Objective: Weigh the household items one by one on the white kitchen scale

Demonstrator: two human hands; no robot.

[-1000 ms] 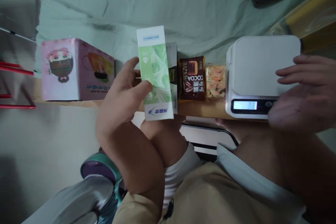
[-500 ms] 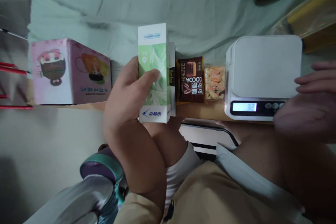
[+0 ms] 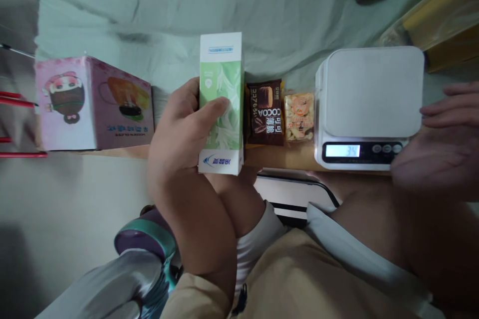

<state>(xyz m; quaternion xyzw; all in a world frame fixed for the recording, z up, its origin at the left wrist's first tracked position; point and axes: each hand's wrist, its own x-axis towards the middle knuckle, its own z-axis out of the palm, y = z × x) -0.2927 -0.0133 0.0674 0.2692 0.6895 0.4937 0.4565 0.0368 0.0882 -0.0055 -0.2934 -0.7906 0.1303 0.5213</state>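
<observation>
Keep the left hand (image 3: 179,134) clamped thumb-over-front on the green-and-white carton (image 3: 220,104) above the worktop's (image 3: 280,158) near edge, beside the cocoa snack (image 3: 265,112), while leaving the loose, empty right hand (image 3: 437,144) off the scale (image 3: 368,104).

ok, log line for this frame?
left hand: holds green-white carton | right hand: open beside kitchen scale | scale platform: bare

You hold a green-and-white box (image 3: 220,104) with blue lettering; at its three o'clock lie a brown cocoa packet (image 3: 265,113) and a white scale (image 3: 368,94); at nine, a pink cartoon-printed box (image 3: 93,104).
</observation>
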